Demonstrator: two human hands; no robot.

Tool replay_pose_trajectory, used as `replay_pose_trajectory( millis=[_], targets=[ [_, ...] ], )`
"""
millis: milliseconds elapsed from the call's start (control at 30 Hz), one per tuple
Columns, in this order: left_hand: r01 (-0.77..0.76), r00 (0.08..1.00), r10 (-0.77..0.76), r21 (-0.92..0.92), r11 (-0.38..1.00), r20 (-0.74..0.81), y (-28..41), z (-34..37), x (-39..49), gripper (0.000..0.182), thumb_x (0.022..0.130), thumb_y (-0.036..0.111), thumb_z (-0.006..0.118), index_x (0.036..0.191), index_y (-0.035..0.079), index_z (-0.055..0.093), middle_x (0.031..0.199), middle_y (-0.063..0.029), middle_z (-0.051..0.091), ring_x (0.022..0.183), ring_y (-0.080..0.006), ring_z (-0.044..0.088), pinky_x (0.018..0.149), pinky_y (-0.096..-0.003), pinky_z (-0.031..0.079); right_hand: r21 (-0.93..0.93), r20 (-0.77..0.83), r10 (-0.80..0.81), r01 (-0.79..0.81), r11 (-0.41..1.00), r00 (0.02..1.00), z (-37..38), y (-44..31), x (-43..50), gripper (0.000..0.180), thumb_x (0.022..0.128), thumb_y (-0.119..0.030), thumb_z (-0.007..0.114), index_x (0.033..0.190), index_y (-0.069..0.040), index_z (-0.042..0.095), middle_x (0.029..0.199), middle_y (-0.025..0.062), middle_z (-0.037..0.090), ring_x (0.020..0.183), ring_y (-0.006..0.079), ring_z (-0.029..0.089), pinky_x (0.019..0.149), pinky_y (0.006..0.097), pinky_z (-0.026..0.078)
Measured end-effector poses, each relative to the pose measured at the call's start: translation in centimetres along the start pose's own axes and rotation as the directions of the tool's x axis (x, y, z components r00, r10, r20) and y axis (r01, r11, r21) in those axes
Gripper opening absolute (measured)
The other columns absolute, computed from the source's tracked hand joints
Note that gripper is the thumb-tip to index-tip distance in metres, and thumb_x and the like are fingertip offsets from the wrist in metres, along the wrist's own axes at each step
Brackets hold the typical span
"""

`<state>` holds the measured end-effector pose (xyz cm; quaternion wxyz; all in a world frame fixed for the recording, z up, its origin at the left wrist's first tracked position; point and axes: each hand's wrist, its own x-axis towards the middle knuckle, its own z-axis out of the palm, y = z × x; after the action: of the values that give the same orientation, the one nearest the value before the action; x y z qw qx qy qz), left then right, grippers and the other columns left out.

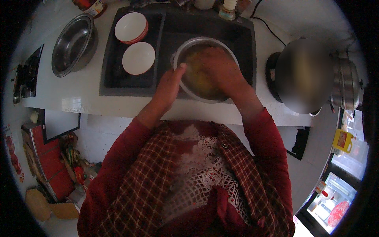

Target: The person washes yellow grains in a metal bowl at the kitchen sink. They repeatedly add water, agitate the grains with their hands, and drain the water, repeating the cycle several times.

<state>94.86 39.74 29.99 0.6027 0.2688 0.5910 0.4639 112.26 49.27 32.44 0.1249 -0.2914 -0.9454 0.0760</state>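
Observation:
A round metal pot [204, 96] rests over the right basin of the dark double sink [177, 26], tilted towards me. My left hand [171, 84] grips its left rim, thumb over the edge. Inside the pot, my right hand [217, 69] reaches down into murky yellowish contents; its fingers are blurred, and whether they hold anything cannot be seen. In the left basin are a white bowl [138, 58] and, behind it, a stack of white bowls with red outsides [131, 27].
A large metal basin [72, 46] stands on the counter [86, 102] left of the sink. Bottles and jars [227, 11] line the sink's back edge. To the right are a blurred round object [305, 75], a stacked metal steamer [346, 84] and a black cable [269, 28].

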Motion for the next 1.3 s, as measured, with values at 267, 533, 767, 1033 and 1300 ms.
replay_pose_trajectory(
  millis=[267,533,767,1033,1300],
  targets=[
    [-0.086,0.996,0.086,0.004,0.996,0.033,-1.2,-0.6,1.3,0.060,0.092,0.051,0.046,0.102,-0.007,0.062,0.091,-0.0125,0.064,0.082,-0.0193,0.057,0.074,-0.0327,0.043,0.031,0.248,0.039,-0.048,0.998,0.968,0.5,-2.4,-2.2,0.031,0.079,-0.010,0.059,0.110,-0.008,0.061,0.111,0.0126,0.058,0.106,0.0314,0.055,0.091,0.0386,0.047],
    [-0.070,0.997,0.071,0.031,0.997,-0.028,-2.0,-1.1,2.2,0.061,0.093,0.051,0.045,0.100,-0.008,0.061,0.091,-0.0139,0.063,0.083,-0.0214,0.056,0.075,-0.0355,0.043,0.080,0.245,0.009,-0.030,0.996,0.969,-1.6,-1.1,-2.8,0.029,0.079,-0.011,0.057,0.108,-0.009,0.063,0.107,0.0119,0.059,0.104,0.0305,0.056,0.090,0.0392,0.048],
    [-0.050,0.999,0.050,-0.016,0.999,0.017,-0.9,-0.4,1.0,0.061,0.094,0.049,0.044,0.108,-0.008,0.059,0.102,-0.0183,0.064,0.095,-0.0266,0.058,0.086,-0.0361,0.041,-0.177,-0.022,0.307,-0.306,0.936,0.952,1.5,0.3,-0.5,0.022,0.082,-0.012,0.056,0.102,-0.007,0.065,0.108,0.0123,0.060,0.101,0.0264,0.060,0.077,0.0359,0.054],
    [-0.110,0.993,0.109,0.025,0.994,0.044,-1.4,-0.5,0.8,0.061,0.094,0.048,0.043,0.111,-0.009,0.058,0.107,-0.0198,0.063,0.099,-0.0297,0.057,0.091,-0.0368,0.039,-0.182,0.162,0.281,-0.251,0.951,0.946,0.7,-2.3,0.6,0.019,0.086,-0.015,0.054,0.098,-0.003,0.061,0.082,0.0155,0.068,0.072,0.0305,0.068,0.064,0.0401,0.056],
    [-0.110,0.993,0.110,-0.012,0.994,0.034,-1.6,-0.4,0.7,0.062,0.093,0.050,0.045,0.111,-0.008,0.058,0.106,-0.0189,0.064,0.099,-0.0287,0.058,0.089,-0.0366,0.041,-0.079,0.030,0.087,-0.085,0.993,0.996,0.4,-3.5,0.6,0.021,0.084,-0.014,0.056,0.102,-0.005,0.060,0.105,0.0169,0.063,0.094,0.0329,0.064,0.079,0.0438,0.053]
  ],
)
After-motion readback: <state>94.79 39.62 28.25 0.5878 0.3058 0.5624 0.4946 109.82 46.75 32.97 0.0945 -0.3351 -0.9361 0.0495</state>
